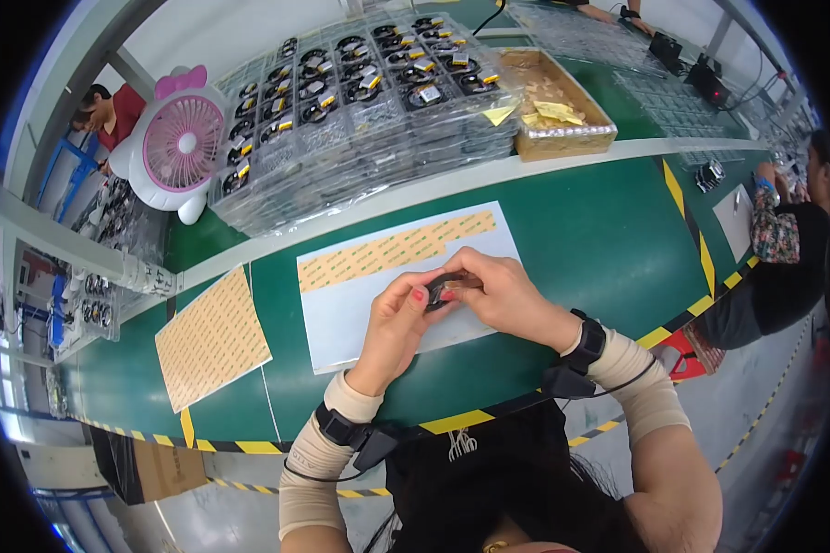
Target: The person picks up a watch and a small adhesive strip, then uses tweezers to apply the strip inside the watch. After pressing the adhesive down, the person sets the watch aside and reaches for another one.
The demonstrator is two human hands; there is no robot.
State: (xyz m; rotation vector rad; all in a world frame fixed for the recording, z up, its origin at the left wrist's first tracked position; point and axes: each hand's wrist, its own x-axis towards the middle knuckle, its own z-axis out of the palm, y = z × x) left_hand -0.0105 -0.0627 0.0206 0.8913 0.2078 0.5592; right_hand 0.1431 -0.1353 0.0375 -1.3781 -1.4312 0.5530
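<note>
Over the middle of the bench, my two hands meet around a small black ring-shaped part (436,293). My left hand (398,324) grips its near left side, the thumb lying along it. From the right, my right hand (507,293) is closed at the part's far edge, thumb and fingertips pressed together on it. Details inside the ring are partly hidden by the fingers. Under the hands lies a white backing sheet (341,328) bearing tan printed adhesive pieces (392,253) along its far side. Left of it rests a second sheet covered with tan adhesive (214,341).
Clear plastic trays (369,152) stacked beyond the bench hold several black round parts with yellow-and-white tags. A pink-and-white fan (186,143) stands left of them. A box of tan scraps (567,138) sits right. Yellow-black tape (456,422) lines the bench edge; a co-worker (793,249) sits at right.
</note>
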